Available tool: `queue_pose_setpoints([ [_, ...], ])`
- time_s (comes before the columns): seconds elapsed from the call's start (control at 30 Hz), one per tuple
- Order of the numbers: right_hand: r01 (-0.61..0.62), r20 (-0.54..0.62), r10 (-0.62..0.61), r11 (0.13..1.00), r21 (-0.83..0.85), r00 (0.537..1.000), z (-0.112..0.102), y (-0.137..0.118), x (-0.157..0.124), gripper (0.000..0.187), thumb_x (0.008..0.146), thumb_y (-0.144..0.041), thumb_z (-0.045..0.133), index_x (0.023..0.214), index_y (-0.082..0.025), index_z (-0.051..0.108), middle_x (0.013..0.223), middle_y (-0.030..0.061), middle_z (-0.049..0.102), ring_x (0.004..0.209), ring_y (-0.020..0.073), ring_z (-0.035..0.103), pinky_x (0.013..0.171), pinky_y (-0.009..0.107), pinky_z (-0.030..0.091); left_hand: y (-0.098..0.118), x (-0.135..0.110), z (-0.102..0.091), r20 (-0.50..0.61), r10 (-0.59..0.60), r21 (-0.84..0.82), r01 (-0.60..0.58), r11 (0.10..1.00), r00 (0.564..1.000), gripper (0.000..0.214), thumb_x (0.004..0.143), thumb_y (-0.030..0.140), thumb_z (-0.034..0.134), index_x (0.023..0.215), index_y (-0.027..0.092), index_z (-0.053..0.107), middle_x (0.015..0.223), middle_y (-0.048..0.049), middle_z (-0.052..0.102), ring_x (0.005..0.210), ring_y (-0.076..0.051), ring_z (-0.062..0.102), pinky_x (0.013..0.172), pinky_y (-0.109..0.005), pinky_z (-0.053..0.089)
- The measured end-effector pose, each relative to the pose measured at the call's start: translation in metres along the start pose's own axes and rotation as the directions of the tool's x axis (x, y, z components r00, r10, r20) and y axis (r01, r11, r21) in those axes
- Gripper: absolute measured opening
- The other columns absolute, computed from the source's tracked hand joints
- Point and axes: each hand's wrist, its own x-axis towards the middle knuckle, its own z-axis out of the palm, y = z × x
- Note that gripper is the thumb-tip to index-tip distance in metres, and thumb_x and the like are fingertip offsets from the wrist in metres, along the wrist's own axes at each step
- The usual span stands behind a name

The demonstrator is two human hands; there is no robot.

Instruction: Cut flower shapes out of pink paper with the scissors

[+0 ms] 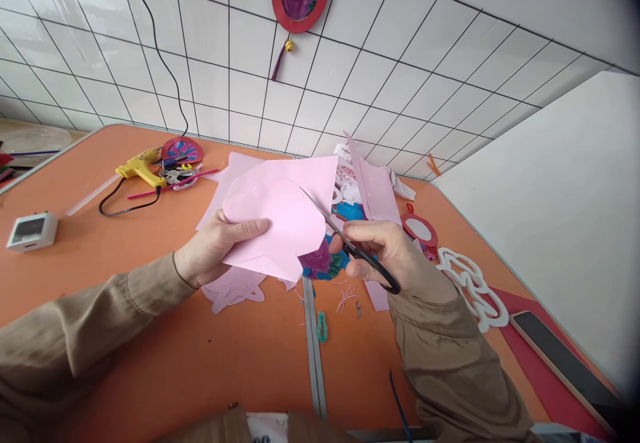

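Observation:
My left hand point(220, 243) pinches a sheet of pink paper point(280, 210) at its left side, thumb on top. The sheet is held above the table and has a curved cut edge with a notch at its lower right. In my right hand point(385, 250) is a pair of scissors point(367, 256) with black handles. The blades lie over the right part of the sheet, pointing up and left. Whether the paper is between the blades is hard to make out. Under and behind the sheet lie more pink paper pieces point(235, 290) and a blue and purple flowered cloth point(323, 263).
On the orange table point(240, 370) lie a yellow glue gun point(143, 166) with a cord, a white charger point(33, 230), a green clip point(322, 327), white cut-out shapes point(475, 290) and a phone point(565, 363). A round red-framed ornament point(301, 26) hangs on the tiled wall.

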Motion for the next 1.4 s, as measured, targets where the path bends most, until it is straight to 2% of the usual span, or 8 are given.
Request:
queue_pose_setpoints([
  [0.27, 0.0, 0.004, 0.0, 1.0, -0.007, 1.0, -0.0003, 0.0037, 0.0007, 0.062, 0.072, -0.074, 0.068, 0.077, -0.013, 0.066, 0.066, -0.0012, 0.045, 0.053, 0.0084, 0.035, 0.044, 0.024, 0.028, -0.0022, -0.0025, 0.0029, -0.018, -0.019, 0.002, 0.019, 1.0, 1.0, 0.032, 0.074, 0.015, 0.08, 0.106, 0.014, 0.074, 0.074, -0.0086, 0.078, 0.056, -0.021, 0.072, 0.06, -0.03, 0.064],
  [0.43, 0.008, 0.004, -0.008, 1.0, -0.006, 1.0, 0.0, 0.0043, 0.0004, 0.063, 0.072, -0.076, 0.067, 0.076, -0.013, 0.065, 0.066, -0.0015, 0.044, 0.052, 0.008, 0.035, 0.043, 0.024, 0.028, -0.0012, -0.0011, 0.0003, 0.018, -0.037, -0.035, 0.037, 0.999, 0.999, 0.024, 0.077, 0.013, 0.078, 0.1, 0.013, 0.075, 0.071, -0.0088, 0.077, 0.053, -0.02, 0.071, 0.057, -0.028, 0.063],
  [1.03, 0.035, -0.016, -0.035, 0.999, 0.009, 0.999, 0.0002, 0.0015, 0.0002, 0.059, 0.071, -0.071, 0.072, 0.074, -0.012, 0.067, 0.065, -0.0005, 0.046, 0.051, 0.0078, 0.036, 0.042, 0.024, 0.029, 0.0019, -0.0009, -0.0016, 0.063, -0.087, -0.059, 0.091, 0.994, 0.994, 0.014, 0.081, 0.009, 0.073, 0.094, 0.01, 0.076, 0.07, -0.0109, 0.077, 0.053, -0.019, 0.071, 0.051, -0.025, 0.062],
  [1.4, 0.005, -0.008, -0.004, 1.0, 0.025, 1.0, -0.0001, 0.0019, -0.0002, 0.06, 0.071, -0.072, 0.071, 0.075, -0.012, 0.067, 0.068, 0.001, 0.049, 0.054, 0.0089, 0.038, 0.044, 0.024, 0.032, 0.0025, -0.0017, 0.0011, 0.074, -0.076, -0.088, 0.082, 0.993, 0.994, 0.016, 0.084, 0.003, 0.065, 0.097, 0.009, 0.074, 0.074, -0.0099, 0.077, 0.054, -0.018, 0.071, 0.052, -0.025, 0.063],
])
